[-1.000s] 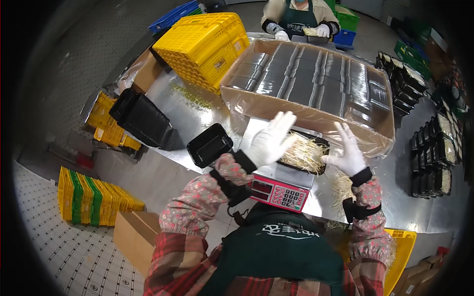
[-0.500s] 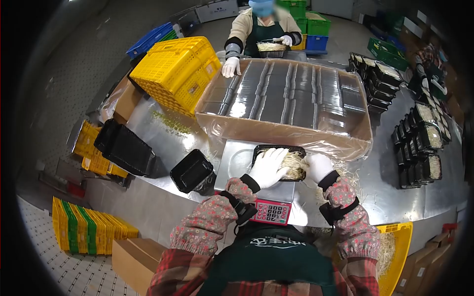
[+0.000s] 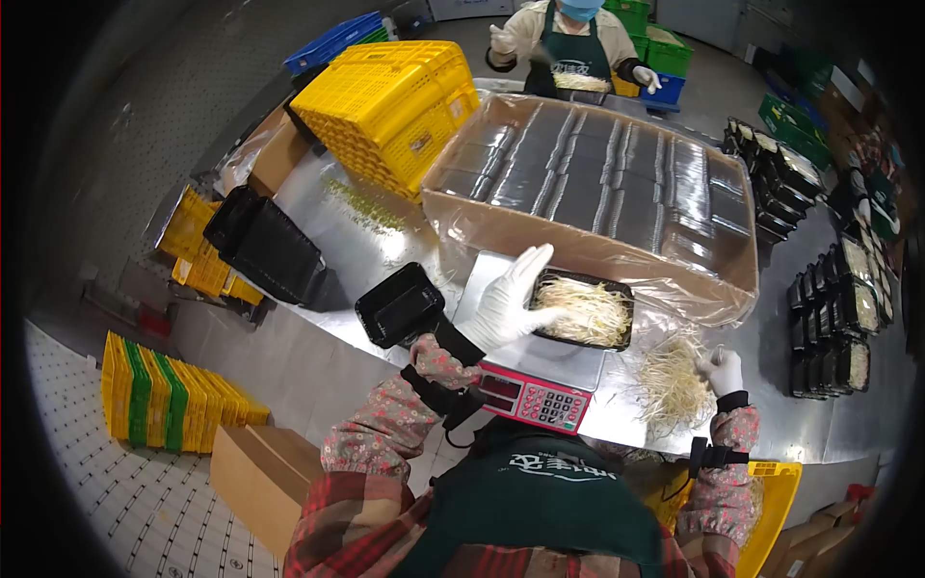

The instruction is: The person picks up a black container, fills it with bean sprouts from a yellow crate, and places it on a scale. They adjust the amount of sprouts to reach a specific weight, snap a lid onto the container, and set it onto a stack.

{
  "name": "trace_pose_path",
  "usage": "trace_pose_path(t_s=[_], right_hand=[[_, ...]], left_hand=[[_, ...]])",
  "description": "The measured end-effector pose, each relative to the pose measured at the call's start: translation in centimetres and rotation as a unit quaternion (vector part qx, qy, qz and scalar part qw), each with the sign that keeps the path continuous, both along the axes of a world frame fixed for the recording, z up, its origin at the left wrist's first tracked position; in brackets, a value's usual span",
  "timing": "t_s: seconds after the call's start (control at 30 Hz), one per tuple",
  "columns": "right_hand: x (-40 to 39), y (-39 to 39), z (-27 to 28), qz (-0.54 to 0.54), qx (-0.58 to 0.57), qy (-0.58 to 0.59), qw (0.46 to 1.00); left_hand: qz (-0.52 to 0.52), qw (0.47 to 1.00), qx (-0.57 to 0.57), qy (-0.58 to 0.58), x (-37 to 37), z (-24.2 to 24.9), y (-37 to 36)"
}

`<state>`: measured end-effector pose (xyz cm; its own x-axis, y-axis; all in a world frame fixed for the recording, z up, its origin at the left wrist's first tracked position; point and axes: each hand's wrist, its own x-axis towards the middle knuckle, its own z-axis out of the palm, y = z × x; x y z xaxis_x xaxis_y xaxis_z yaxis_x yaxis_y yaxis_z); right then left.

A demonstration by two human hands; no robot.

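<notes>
A black plastic tray (image 3: 630,332) filled with bean sprouts (image 3: 588,310) rests on the metal plate of a red digital scale (image 3: 535,397). At the tray's left side is my left hand (image 3: 506,306), gloved in white, open with its fingers spread and holding nothing. My right hand (image 3: 723,372), also in a white glove, is at the right edge of a loose pile of bean sprouts (image 3: 673,380) on the steel table. Its fingers are curled closed on some sprouts at the edge. An empty black tray (image 3: 400,304) stands left of the scale.
A large carton (image 3: 578,236) of stacked black trays lies behind the scale. Yellow crates (image 3: 385,106) stand at back left, and filled trays (image 3: 829,318) are stacked at right. Across the table is a co-worker (image 3: 578,53). A yellow basket (image 3: 776,511) sits below at right.
My right hand has left the tray and moved right to the loose sprouts. My left hand has lifted off the sprouts to the tray's left side. The co-worker's hand has left the carton.
</notes>
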<state>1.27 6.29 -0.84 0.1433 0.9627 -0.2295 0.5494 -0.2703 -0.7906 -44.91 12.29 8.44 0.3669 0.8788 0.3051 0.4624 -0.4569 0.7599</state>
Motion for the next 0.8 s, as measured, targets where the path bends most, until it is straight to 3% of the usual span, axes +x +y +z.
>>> trace_pose_path(t_s=[0.03, 0.1, 0.13, 0.33, 0.4, 0.5, 0.57, 0.63, 0.7, 0.73, 0.77, 0.8], right_hand=[[0.4, -0.8, -1.0, -0.002, -0.010, -0.023, 1.000], [0.9, -1.4, -1.7, -0.003, -0.026, -0.071, 0.997], [0.9, -1.4, -1.0, -0.016, -0.015, -0.068, 0.997], [-1.5, 1.1, 5.0, -0.010, 0.053, 0.029, 0.998], [-2.9, 2.8, 6.7, 0.022, 0.127, 0.068, 0.989], [-8.5, 3.7, 13.0, 0.002, 0.119, 0.073, 0.990], [-9.1, 4.5, 12.5, 0.042, 0.197, 0.111, 0.973], [-9.0, 4.7, 11.3, 0.047, 0.204, 0.125, 0.970], [-6.8, 5.7, 7.7, 0.101, 0.136, 0.013, 0.985], [-6.2, 5.7, 5.9, 0.165, 0.123, -0.170, 0.964], [-5.6, 5.4, 4.8, 0.222, 0.101, -0.346, 0.906], [-5.8, 4.9, 4.5, 0.213, 0.093, -0.322, 0.918]], left_hand=[[0.047, 0.998, 0.034, 0.017, -1.1, 1.1, -0.7], [0.067, 0.994, 0.009, -0.086, -3.8, 0.7, -0.4], [0.094, 0.993, 0.010, -0.076, -5.4, 0.2, -0.1], [0.122, 0.960, -0.093, -0.233, -8.7, -1.8, -0.8], [0.117, 0.968, -0.075, -0.209, -8.4, -2.7, -0.8], [0.104, 0.973, -0.059, -0.198, -7.2, -3.3, -1.0], [0.108, 0.979, -0.043, -0.168, -7.2, -3.1, -1.2], [0.129, 0.985, -0.052, -0.100, -7.5, -1.7, -2.2], [0.119, 0.987, -0.069, -0.083, -7.6, -0.9, -3.3], [0.116, 0.985, -0.090, -0.087, -7.7, -1.8, -3.5], [0.113, 0.983, -0.112, -0.091, -7.6, -2.7, -3.5], [0.106, 0.984, -0.124, -0.071, -6.9, -2.1, -3.8]])
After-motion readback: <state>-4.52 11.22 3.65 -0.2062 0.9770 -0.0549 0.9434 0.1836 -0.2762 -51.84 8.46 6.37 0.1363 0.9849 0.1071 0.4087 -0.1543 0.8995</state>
